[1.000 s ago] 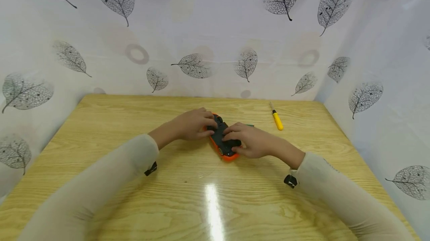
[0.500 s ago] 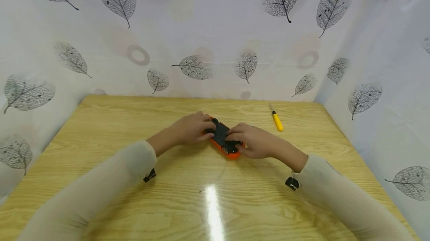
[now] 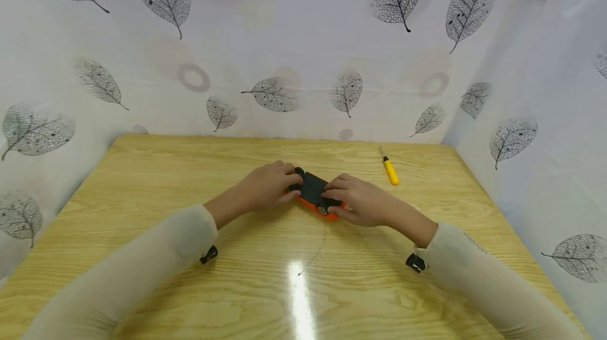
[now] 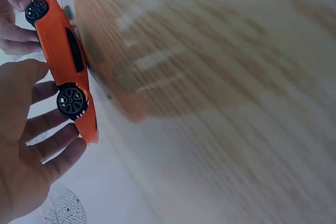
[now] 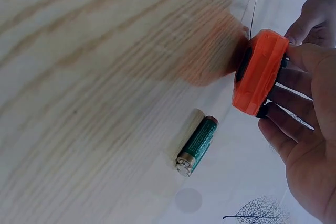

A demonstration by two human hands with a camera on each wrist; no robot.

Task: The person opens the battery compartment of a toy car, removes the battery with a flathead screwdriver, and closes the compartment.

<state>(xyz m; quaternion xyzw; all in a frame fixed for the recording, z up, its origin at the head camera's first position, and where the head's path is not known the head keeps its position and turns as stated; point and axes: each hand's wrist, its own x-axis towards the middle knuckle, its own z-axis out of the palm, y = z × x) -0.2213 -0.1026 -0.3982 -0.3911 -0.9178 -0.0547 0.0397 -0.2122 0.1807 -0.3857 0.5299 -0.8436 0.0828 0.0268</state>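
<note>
An orange toy car (image 3: pixel 313 189) lies upside down on the wooden table, its black underside up and its wheels in the air. My left hand (image 3: pixel 267 186) grips the far left end, with fingers over the underside and the thumb at the near edge. At the near right end, my right hand (image 3: pixel 358 200) holds the car between bent fingers and thumb. The left wrist view shows the orange side of the car (image 4: pixel 62 56) with two black spoked wheels, its roof toward the tabletop. In the right wrist view one orange end of the car (image 5: pixel 261 74) faces the camera.
What looks like a pair of green batteries (image 5: pixel 198 142) lies near the right hand, which hides them in the head view. A yellow-handled screwdriver (image 3: pixel 390 171) is at the back right. Leaf-patterned curtain (image 3: pixel 303 55) encloses the table's (image 3: pixel 189 287) back and sides.
Both hands have turned the car a little counterclockwise on the table: its far end has shifted left and nearer, its near end right and slightly away. The hands keep hold of it.
</note>
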